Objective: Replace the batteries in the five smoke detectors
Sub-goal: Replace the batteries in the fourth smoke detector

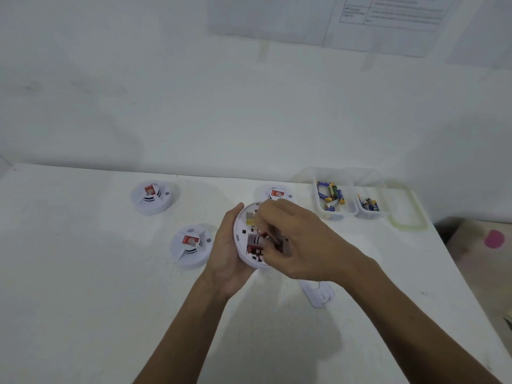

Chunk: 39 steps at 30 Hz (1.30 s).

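Opened smoke detector (240, 231): our left hand (225, 253) grips its rim; our right hand (293, 239), fingers curled into its battery bay, hold unclear. Right, beyond grip: larger tub (333, 216), many batteries (332, 194); smaller tub (368, 216), few.

L hand (225, 253) grips a smoke detector (241, 231) by its rim, back side up and tilted toward me, insides showing. R hand (293, 242) is over it, fingers curled into the bay, pinching what looks like a red battery (263, 232); blurry there. Three more detectors on the white table (83, 273), face up: one far left (151, 198), one just left of my L hand (191, 245), one partly hidden behind my R hand (277, 193). White cover piece (321, 296) lies under my R forearm. Two clear tubs w/ loose batteries, far right: bigger lot (332, 198), smaller lot (368, 205), touching side by side.
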Tool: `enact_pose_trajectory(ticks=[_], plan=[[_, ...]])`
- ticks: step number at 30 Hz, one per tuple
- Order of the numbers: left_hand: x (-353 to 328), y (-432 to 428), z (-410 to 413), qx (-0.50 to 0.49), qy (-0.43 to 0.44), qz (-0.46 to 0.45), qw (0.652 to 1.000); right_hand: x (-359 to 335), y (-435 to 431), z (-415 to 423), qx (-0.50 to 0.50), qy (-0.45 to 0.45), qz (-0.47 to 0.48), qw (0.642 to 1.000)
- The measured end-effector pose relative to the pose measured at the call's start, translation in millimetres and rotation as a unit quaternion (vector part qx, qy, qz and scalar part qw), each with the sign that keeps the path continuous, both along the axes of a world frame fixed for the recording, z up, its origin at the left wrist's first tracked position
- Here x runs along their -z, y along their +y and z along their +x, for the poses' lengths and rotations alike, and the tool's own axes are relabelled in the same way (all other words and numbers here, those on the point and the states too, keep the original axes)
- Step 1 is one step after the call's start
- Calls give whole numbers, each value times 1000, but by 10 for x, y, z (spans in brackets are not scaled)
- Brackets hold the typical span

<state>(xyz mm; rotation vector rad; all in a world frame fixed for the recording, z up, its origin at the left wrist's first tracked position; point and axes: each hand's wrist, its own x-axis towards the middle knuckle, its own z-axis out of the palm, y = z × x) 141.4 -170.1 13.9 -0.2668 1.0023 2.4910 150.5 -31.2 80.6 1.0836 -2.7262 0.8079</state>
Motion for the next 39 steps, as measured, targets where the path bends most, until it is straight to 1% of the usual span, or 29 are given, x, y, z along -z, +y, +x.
enact_pose_trajectory(ticks=[3, 9, 12, 15, 19, 24, 27, 29, 34, 39], plan=[[-15, -41, -27, -9, 7, 9, 1000, -9, 20, 43, 43, -40, -75, 995], [-94, -78, -53, -18, 28, 49, 998, 35, 7, 85, 117, -22, -145, 982], [-91, -78, -67, -42, 24, 51, 997, 68, -11, 123, 172, -37, -133, 975], [-71, -73, -71, -70, 41, 44, 996, 111, -59, 184, 222, -39, -109, 968], [-86, -51, -64, -83, 68, 34, 994, 115, -134, 232, 290, -55, -101, 950], [-93, -37, -56, -95, 98, 19, 990, 118, -216, 252, 311, -35, -109, 943], [-125, -39, -57, -101, 103, 6, 990, 134, -277, 253, 332, -46, -95, 937], [-127, -36, -51, -110, 116, -10, 987, 138, -315, 253, 345, -65, -99, 931], [-102, -44, -37, -151, 171, -74, 971, 142, -365, 227, 369, -176, -202, 890], [-71, -37, -30, -166, 197, -115, 959, 208, -412, 192, 380, -235, -250, 859]])
